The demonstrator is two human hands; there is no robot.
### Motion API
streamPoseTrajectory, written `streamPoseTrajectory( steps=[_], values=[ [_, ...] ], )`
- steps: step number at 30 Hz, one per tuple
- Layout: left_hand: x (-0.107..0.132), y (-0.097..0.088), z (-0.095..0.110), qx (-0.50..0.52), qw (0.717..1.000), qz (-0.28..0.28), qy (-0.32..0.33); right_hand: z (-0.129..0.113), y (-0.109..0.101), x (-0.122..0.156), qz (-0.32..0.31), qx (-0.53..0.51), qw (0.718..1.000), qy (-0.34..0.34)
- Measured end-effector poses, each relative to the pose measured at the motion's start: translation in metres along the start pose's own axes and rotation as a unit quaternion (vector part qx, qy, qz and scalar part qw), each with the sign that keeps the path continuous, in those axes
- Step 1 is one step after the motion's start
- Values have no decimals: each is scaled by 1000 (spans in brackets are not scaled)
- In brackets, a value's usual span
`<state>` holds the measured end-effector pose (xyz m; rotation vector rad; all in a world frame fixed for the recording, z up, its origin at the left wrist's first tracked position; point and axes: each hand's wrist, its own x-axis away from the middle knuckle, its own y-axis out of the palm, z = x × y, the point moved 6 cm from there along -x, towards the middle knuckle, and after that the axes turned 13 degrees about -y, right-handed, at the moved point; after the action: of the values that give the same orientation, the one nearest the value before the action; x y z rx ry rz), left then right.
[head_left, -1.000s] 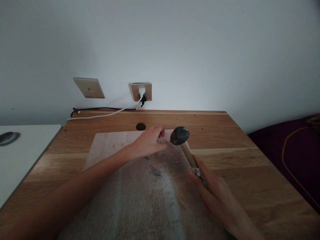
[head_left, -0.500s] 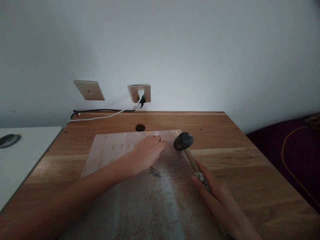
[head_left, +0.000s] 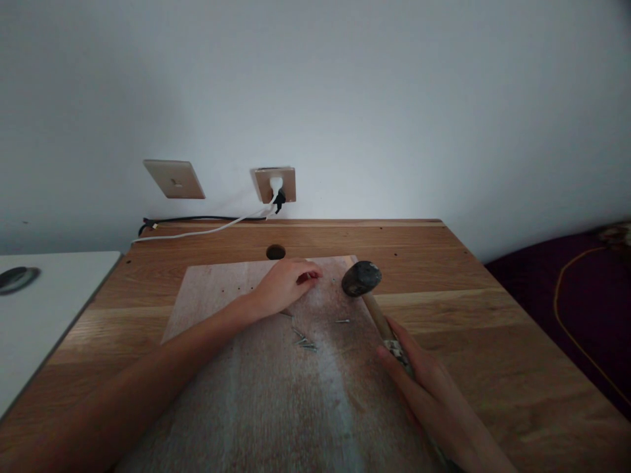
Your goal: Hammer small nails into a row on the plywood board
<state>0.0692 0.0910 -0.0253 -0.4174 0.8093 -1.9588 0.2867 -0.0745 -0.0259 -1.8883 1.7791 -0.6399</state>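
A thin plywood board (head_left: 236, 368) lies on the wooden desk (head_left: 468, 315). My right hand (head_left: 424, 387) is wrapped round the wooden handle of a hammer (head_left: 369, 299), whose dark head rests near the board's far right corner. My left hand (head_left: 286, 286) reaches across the board's far edge with fingertips pinched together; what they hold is too small to make out. Several loose nails (head_left: 305, 338) lie on the board between my hands.
A round cable hole (head_left: 275, 251) sits in the desk behind the board. Wall sockets (head_left: 275, 184) with a white and a black cable are on the wall beyond. A white surface (head_left: 44, 309) adjoins at left; dark purple fabric (head_left: 557, 295) at right.
The hammer head has come down from above the board and shifted slightly right. My left hand slid toward the board's far edge and pinched its fingers.
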Motion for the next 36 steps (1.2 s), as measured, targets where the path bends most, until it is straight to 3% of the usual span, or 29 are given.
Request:
streamPoseTrajectory(
  steps=[9,16,26,30,33,36],
  values=[
    [3,0,-3,-12,1000,22,15,-17,1,-1,11,-5,1000,-8],
    [1,0,-7,29,998,27,-53,-40,20,-19,-46,17,998,-48],
    [2,-2,-9,94,993,10,-72,-39,26,-22,-49,42,995,-69],
    [15,-12,3,28,996,38,-82,-34,21,-18,-49,37,997,-46],
    [31,-7,34,-141,988,61,-2,-30,11,-15,-6,25,999,-30],
    [52,23,74,-306,937,49,163,-29,0,-13,42,17,999,-18]
  ],
)
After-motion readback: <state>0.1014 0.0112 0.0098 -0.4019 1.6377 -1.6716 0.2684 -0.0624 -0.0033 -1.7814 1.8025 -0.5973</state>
